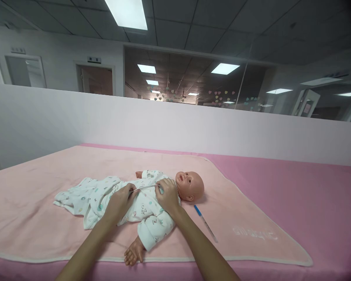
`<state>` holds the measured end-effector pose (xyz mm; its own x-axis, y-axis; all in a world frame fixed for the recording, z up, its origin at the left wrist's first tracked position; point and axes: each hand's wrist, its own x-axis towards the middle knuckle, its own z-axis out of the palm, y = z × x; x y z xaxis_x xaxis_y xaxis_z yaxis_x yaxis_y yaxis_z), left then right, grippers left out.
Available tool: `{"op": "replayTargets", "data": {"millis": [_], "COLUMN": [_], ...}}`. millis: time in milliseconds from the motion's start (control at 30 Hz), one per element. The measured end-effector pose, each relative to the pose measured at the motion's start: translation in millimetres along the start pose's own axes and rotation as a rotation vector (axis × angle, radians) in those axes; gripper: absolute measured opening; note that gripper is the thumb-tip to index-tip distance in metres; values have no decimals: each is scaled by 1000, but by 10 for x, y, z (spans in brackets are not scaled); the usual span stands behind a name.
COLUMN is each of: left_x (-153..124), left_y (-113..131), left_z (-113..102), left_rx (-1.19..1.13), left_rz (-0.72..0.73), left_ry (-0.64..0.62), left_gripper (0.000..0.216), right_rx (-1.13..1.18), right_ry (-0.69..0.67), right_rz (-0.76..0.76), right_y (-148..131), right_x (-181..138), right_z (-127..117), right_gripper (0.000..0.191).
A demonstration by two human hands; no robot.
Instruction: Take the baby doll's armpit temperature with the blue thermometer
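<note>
A baby doll point(191, 186) lies on its back, head to the right, in a white printed baby shirt point(149, 208). Over its chest, my left hand point(121, 202) pinches one end of a thin white strip point(146, 186) along the shirt's front. My right hand point(167, 194) has its fingers closed at the strip's other end, near the doll's neck. Between them the strip is drawn fairly straight; whether it is a tie or the shirt's edge I cannot tell. White printed trousers point(76, 195) extend to the left over the doll's lower body.
Beside the doll's head lies a pen point(205, 223) with a blue cap. Beneath everything is a peach blanket point(245, 210) with pale edging, spread over a pink surface point(316, 195). A white low wall point(175, 127) with glass above stands behind.
</note>
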<state>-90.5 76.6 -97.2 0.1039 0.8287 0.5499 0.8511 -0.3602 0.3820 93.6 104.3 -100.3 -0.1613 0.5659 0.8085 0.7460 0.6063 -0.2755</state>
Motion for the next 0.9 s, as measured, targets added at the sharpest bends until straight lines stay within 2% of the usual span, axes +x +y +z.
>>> {"op": "replayTargets", "data": {"millis": [133, 300, 500, 733, 900], "left_x": [19, 21, -20, 25, -4], "left_y": [22, 63, 88, 84, 87], "left_z": [20, 28, -45, 12, 46], "left_rx": [44, 242, 249, 300, 329], "left_rz": [-10, 11, -13, -18, 1], "left_ry": [22, -30, -75, -49, 42], "left_gripper": [29, 34, 31, 22, 23], "right_rx": [-10, -27, -20, -16, -32], "right_ry": [3, -1, -14, -23, -29], "right_rz": [1, -4, -7, 1, -6], "right_y": [4, 9, -1, 13, 10], "right_x": [0, -2, -6, 7, 8], "right_z": [2, -5, -9, 3, -1], "right_gripper": [11, 11, 11, 10, 12]}}
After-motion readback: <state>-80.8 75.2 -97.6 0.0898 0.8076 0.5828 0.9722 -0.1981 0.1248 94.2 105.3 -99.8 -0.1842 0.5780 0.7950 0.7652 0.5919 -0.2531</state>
